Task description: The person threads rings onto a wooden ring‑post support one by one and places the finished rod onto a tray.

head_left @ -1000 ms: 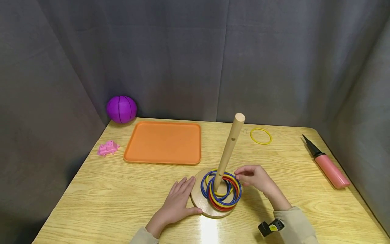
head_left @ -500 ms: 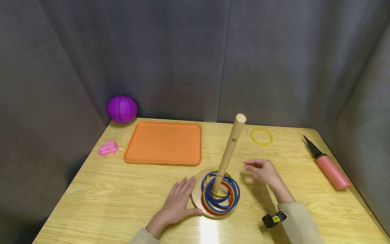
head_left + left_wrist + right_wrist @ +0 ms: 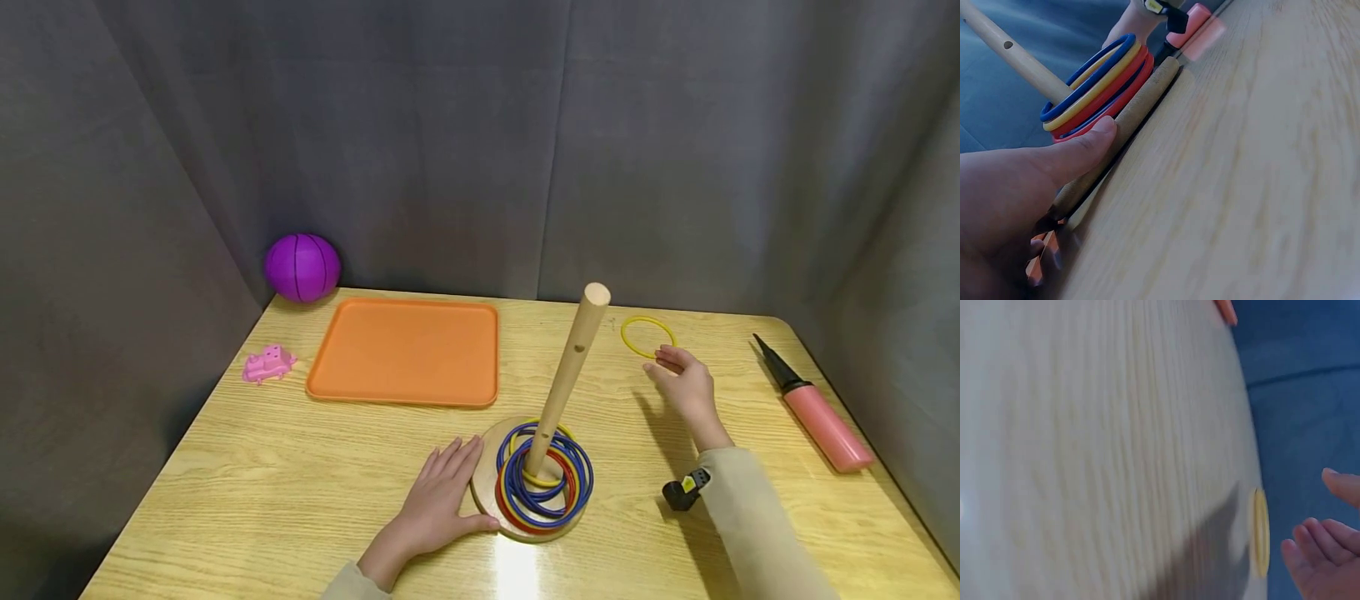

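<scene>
A wooden ring-toss stand, with a round base and a tall peg, leans right in the head view. Around the foot of the peg lie several blue, yellow and red rings. My left hand rests at the base's left edge, fingers extended; its thumb presses the base rim in the left wrist view. Farther back on the table is a single yellow ring, seen nearly edge-on in the right wrist view. My right hand reaches close to that ring, fingers parted and holding nothing.
An orange tray lies at the back, left of the stand. Left of it are a pink toy and a purple ball. On the right lies a pink hand pump with a black nozzle. A grey curtain surrounds the table.
My right hand has left the stacked rings and moved right and back towards the lone yellow ring. The stacked rings have settled slightly lower and to the left. My left hand stays put.
</scene>
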{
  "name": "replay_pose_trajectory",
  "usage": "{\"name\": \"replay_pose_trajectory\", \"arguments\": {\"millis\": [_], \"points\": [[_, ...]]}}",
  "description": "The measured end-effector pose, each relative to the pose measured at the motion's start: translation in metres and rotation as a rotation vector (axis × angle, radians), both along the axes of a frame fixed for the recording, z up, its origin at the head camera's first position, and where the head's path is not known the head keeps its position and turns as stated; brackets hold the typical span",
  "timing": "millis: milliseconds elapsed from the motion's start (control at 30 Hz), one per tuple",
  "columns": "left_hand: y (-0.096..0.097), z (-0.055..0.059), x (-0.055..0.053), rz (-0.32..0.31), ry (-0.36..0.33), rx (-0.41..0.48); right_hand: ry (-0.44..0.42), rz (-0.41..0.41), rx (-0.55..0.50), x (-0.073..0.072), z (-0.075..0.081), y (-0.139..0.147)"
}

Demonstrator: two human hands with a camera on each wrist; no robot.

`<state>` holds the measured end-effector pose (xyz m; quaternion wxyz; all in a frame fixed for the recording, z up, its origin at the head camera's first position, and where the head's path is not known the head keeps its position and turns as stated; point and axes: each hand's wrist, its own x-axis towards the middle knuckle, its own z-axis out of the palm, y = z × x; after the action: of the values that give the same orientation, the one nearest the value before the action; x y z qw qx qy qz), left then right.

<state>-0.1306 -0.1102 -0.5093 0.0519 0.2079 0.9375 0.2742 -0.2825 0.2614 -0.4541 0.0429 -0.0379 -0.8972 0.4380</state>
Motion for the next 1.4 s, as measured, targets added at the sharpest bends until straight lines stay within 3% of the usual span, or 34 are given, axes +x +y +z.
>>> {"name": "replay_pose_trajectory", "arguments": {"millis": [300, 533, 767, 1400], "points": [[0.0, -0.001, 0.0, 0.003, 0.013, 0.005, -0.056, -0.003, -0.055, -0.032, -0.016, 0.024], [0.0, -0.001, 0.0, -0.007, 0.014, 0.008, -0.116, 0.01, -0.041, -0.048, -0.026, 0.033], [0.0, 0.002, 0.0, 0.002, 0.009, 0.012, -0.107, -0.021, -0.002, -0.063, -0.037, 0.034], [0.001, 0.003, 0.002, 0.003, -0.015, -0.003, -0.14, -0.158, 0.074, -0.078, -0.037, 0.014]]}}
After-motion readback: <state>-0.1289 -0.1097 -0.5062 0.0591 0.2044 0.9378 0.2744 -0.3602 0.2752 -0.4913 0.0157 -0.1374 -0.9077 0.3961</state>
